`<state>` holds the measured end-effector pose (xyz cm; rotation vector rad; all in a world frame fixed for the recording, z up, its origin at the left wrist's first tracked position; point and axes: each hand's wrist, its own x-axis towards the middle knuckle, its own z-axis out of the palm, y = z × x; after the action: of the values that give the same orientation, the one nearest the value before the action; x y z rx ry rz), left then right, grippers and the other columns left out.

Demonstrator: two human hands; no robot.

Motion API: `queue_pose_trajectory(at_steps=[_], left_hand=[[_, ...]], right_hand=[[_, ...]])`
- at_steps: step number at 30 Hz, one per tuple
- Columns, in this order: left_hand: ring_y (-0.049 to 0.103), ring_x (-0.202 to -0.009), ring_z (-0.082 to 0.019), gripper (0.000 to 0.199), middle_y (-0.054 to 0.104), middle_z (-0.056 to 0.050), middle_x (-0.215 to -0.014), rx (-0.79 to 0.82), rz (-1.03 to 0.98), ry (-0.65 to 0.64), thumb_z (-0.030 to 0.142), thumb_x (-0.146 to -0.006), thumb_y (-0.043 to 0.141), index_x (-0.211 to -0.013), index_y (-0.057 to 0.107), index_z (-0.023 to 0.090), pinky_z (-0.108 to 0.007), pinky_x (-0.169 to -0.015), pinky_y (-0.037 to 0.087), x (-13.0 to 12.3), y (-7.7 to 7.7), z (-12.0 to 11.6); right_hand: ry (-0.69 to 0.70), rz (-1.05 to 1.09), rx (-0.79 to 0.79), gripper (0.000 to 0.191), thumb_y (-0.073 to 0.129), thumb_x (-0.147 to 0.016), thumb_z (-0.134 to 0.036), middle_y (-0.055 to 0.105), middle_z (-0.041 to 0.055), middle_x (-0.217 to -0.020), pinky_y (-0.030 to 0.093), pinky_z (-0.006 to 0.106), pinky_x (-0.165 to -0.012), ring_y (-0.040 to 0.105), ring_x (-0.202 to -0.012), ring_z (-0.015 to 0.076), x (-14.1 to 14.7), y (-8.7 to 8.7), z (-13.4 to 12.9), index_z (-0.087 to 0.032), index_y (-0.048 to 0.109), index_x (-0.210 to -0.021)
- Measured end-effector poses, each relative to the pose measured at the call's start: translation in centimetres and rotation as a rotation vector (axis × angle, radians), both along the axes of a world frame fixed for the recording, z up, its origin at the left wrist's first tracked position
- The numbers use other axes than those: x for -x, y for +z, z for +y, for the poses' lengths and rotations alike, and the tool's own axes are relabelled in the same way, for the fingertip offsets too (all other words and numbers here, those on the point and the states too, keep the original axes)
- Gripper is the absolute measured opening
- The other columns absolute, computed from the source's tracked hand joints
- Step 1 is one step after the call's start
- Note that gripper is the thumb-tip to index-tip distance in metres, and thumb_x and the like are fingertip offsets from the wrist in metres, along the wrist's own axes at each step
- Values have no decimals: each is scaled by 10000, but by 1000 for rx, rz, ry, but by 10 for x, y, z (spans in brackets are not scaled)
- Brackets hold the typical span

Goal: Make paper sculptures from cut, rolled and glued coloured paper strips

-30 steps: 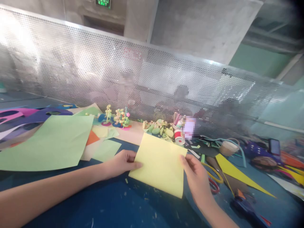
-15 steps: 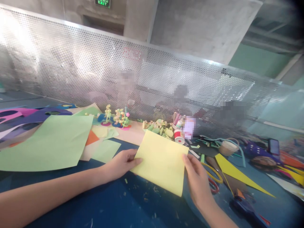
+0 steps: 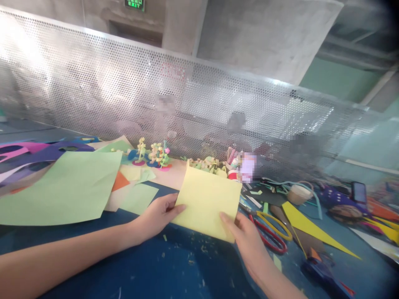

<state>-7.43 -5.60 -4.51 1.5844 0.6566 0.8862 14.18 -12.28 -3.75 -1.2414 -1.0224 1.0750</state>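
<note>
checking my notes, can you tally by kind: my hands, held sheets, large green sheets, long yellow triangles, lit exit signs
hands, left and right: 2
held pale yellow sheet: 1
large green sheet: 1
long yellow triangle: 1
exit sign: 1
total: 6

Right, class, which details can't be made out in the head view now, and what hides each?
All in the head view:
- Far fingers of the left hand and right hand: behind the pale yellow paper sheet.
- Base of the red-and-white cylinder: behind that sheet.
- Far end of the large light green sheet: cut off by the left edge.
- Shapes beyond the perforated metal screen: blurred.
</note>
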Motion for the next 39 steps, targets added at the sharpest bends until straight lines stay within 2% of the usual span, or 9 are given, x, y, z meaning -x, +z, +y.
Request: queue_pose_trajectory(at_steps=[6,12,15,18,23,28,33,39], left_hand=[[619,-969,-249,397,652,-57,-1110,80,-62,-30,379,-791,587,-1145,574,199,-372,-863,475,0,2,-3],[590,-1029,-247,581,575,-109,-1221,386,-72,-38,327,-711,689,-1226,460,185,-377,-866,486,0,17,-13],[575,-1057,-246,652,565,-115,-1233,475,-47,-95,260,-653,742,-1234,456,188,-367,-878,482,-2,21,-17],[581,-1047,-249,599,606,-92,-1183,468,-36,-132,231,-638,748,-1192,523,195,-365,-876,480,-5,17,-19],[611,-989,-241,378,676,-52,-1060,414,4,-120,336,-693,689,-1042,654,193,-342,-856,479,-6,8,-19],[621,-955,-238,386,692,-66,-1011,393,18,-88,348,-682,691,-1024,668,170,-330,-821,490,-5,14,-22],[654,-803,-208,392,715,-75,-856,410,37,-137,282,-631,735,-988,673,132,-304,-757,502,-6,21,-29],[667,-827,-204,309,721,-59,-842,473,54,-103,287,-634,738,-905,700,143,-261,-742,512,-9,10,-29]], right_hand=[[4,-68,-46,440,665,-691,-456,700,94,-1005,519,383,-763,653,-891,286,-2,3,-1,-167,639,-1021],[-25,-220,-107,371,640,-729,-418,691,104,-1026,500,374,-811,632,-944,293,-8,1,0,-167,637,-1002],[-48,-319,-139,354,616,-755,-412,682,103,-1046,499,362,-803,629,-947,285,-11,-2,1,-177,612,-1021],[-56,-373,-155,340,588,-779,-421,677,106,-1048,497,357,-800,628,-939,272,-13,-5,2,-178,591,-1016],[-50,-378,-152,353,568,-787,-444,680,112,-1023,506,350,-742,638,-891,271,-13,-5,2,-168,581,-1007],[-71,-432,-169,378,575,-778,-447,683,111,-1026,510,334,-742,636,-905,273,-11,-3,-1,-167,590,-1032],[-105,-529,-188,360,586,-768,-447,692,112,-1002,505,329,-757,633,-923,282,-10,0,-2,-168,613,-994],[-88,-468,-172,378,584,-772,-454,683,129,-1022,507,340,-746,638,-903,281,-10,1,0,-157,603,-1005]])
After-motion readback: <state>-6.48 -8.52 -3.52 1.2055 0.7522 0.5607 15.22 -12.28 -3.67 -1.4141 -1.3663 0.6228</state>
